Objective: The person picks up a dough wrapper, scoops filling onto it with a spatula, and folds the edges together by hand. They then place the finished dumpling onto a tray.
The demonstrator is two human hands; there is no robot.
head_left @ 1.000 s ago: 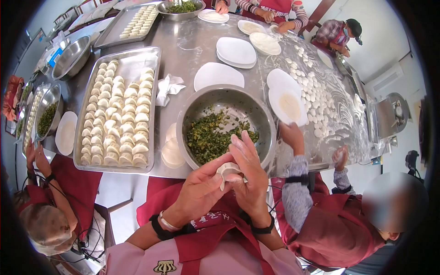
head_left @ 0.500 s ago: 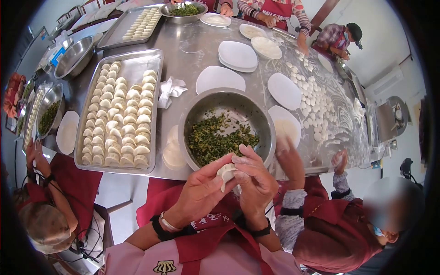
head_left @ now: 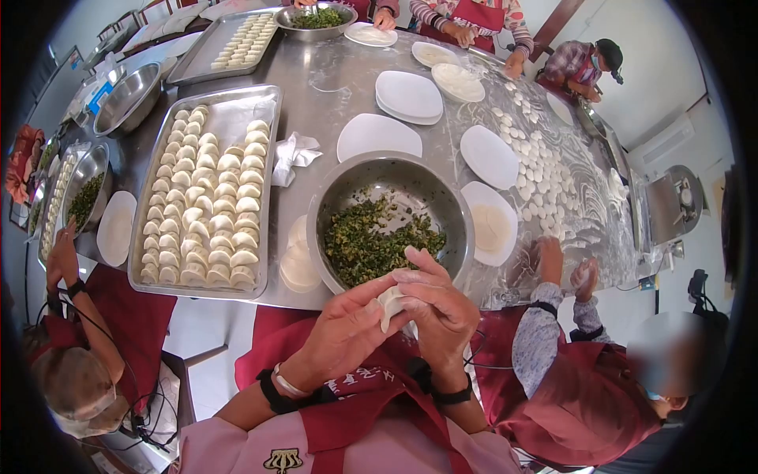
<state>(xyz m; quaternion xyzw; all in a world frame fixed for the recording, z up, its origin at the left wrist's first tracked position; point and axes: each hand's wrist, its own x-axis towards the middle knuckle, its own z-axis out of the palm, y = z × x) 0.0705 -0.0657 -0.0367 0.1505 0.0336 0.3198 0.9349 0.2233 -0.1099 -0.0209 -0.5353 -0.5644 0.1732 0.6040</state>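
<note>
A pale folded dumpling (head_left: 390, 306) is pinched between both hands, in front of the near rim of a steel bowl (head_left: 466, 237). My left hand (head_left: 347, 320) grips its left side, and my right hand (head_left: 436, 304) presses its edge from the right. Chopped green and yellow filling (head_left: 379, 241) lies in the bowl. Flat round wrappers (head_left: 299, 265) rest on the table to the bowl's left. Further left, a metal tray (head_left: 265, 126) holds rows of folded dumplings (head_left: 209, 205).
White plates (head_left: 380, 136) stand behind the bowl, and a plate with a wrapper (head_left: 491, 225) is at its right. Crumpled paper (head_left: 295, 154) lies by the tray. Small dough pieces (head_left: 537, 166) cover the floured right side. Co-workers stand around the table, one close at the right (head_left: 568, 387).
The right-hand co-worker's hand has moved right, away from the plate beside the bowl, onto the floured table. My hands still hold the dumpling, with small finger movements.
</note>
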